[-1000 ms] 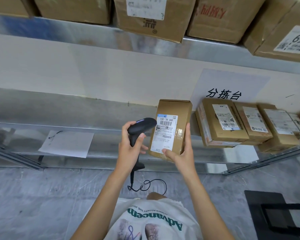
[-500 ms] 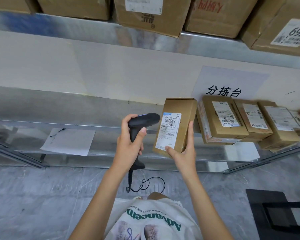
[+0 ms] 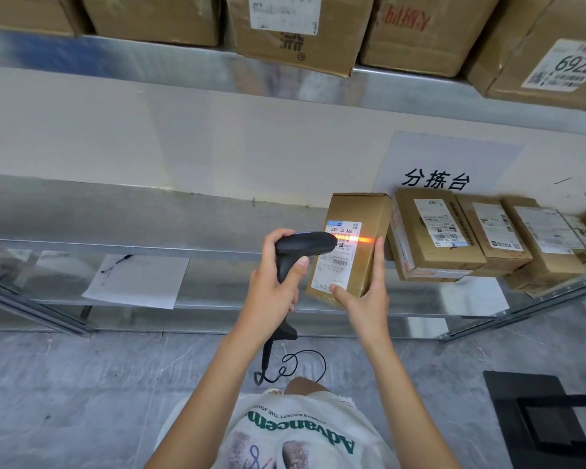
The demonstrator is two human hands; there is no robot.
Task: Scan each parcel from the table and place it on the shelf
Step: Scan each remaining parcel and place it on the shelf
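Note:
My right hand grips a small brown cardboard parcel from below, upright, its white label facing me. My left hand holds a black handheld barcode scanner by its handle, its head close against the label. A bright orange-red scan line runs across the upper part of the label. The parcel is held in the air just left of a row of leaning parcels on the metal table.
A white paper sheet lies on the table at left. A metal shelf above carries several large cardboard boxes. A wall sign hangs behind the parcels. The scanner cable dangles below. A black object sits on the floor at right.
The scanner's head has moved right onto the label and an orange-red scan line now shines across it. The parcel has been tilted more upright and shifted slightly right.

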